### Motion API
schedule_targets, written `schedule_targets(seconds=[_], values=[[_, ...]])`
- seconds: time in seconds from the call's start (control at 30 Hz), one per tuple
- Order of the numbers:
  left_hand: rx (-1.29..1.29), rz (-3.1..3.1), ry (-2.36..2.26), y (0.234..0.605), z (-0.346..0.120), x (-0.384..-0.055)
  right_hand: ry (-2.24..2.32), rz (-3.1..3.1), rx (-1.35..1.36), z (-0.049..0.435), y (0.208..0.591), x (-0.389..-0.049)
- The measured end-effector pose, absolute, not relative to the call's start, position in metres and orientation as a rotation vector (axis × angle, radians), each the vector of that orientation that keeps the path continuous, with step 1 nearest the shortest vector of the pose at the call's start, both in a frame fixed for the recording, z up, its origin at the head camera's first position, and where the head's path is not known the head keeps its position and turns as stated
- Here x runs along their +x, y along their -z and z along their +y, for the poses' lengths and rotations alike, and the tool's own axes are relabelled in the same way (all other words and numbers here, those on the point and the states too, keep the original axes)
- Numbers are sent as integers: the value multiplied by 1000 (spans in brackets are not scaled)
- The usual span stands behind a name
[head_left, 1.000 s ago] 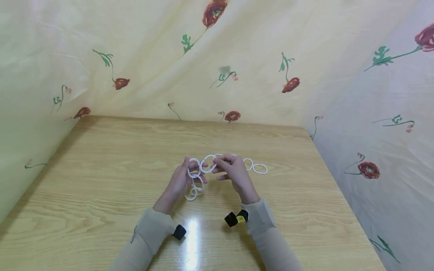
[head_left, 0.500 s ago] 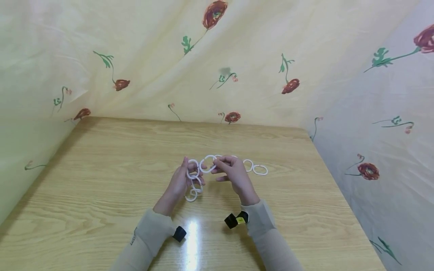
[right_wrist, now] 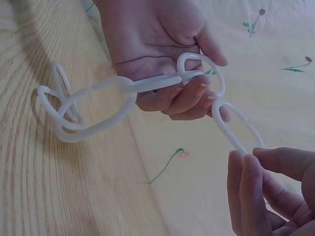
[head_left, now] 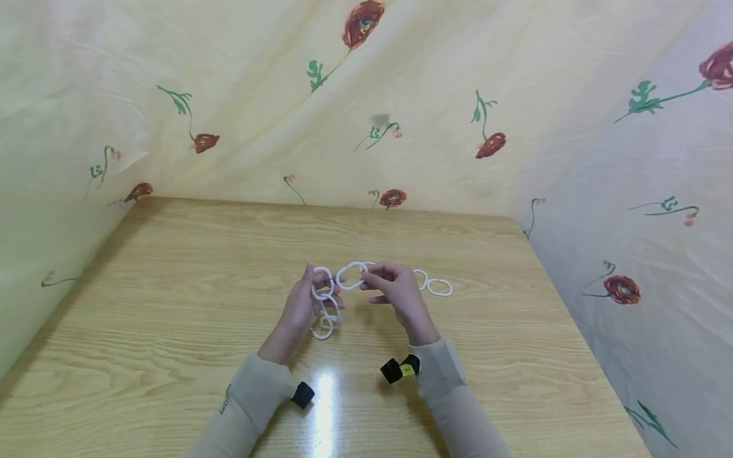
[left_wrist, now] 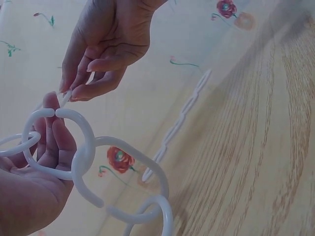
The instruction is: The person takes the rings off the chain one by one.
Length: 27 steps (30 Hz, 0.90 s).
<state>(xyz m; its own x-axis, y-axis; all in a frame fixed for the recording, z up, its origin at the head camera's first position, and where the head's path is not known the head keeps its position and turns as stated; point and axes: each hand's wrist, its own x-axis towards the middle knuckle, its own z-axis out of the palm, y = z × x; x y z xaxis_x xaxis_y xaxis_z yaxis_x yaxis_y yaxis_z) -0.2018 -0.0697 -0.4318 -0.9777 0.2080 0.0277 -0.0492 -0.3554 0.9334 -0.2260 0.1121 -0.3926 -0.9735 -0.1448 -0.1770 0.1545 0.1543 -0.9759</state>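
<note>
White link (right_wrist: 226, 130) in my right hand (head_left: 395, 286), pinched between thumb and fingers above a wood-grain surface (head_left: 229, 267). I grip it by one end, presumably to leave its other end free toward my left. At nine o'clock from it, my left hand (head_left: 299, 305) is turned palm up with its fingers curled beneath the chain (right_wrist: 153, 84), a cradle that seems meant to bear the weight and present the end ring (right_wrist: 221, 82). The rest of the chain trails toward six o'clock. The pinched link and that ring come together near my left fingertips; whether they are hooked, touching or just beside each other, I cannot tell from these angles. At three o'clock, beyond my right hand, more links (left_wrist: 183, 114) lie in a row on the surface, likely set there to be near without crowding my work. Floral cloth (head_left: 258, 114) hangs at twelve o'clock.
</note>
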Motion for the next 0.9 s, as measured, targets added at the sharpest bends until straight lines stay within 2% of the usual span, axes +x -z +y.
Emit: schedule_targets(seconds=[0.53, 0.9], values=[[239, 1715, -2453, 435, -70, -204, 1942, 2186, 15, 120, 396, -230], [265, 1735, -2428, 434, -72, -203, 1979, 2198, 60, 143, 394, -236]])
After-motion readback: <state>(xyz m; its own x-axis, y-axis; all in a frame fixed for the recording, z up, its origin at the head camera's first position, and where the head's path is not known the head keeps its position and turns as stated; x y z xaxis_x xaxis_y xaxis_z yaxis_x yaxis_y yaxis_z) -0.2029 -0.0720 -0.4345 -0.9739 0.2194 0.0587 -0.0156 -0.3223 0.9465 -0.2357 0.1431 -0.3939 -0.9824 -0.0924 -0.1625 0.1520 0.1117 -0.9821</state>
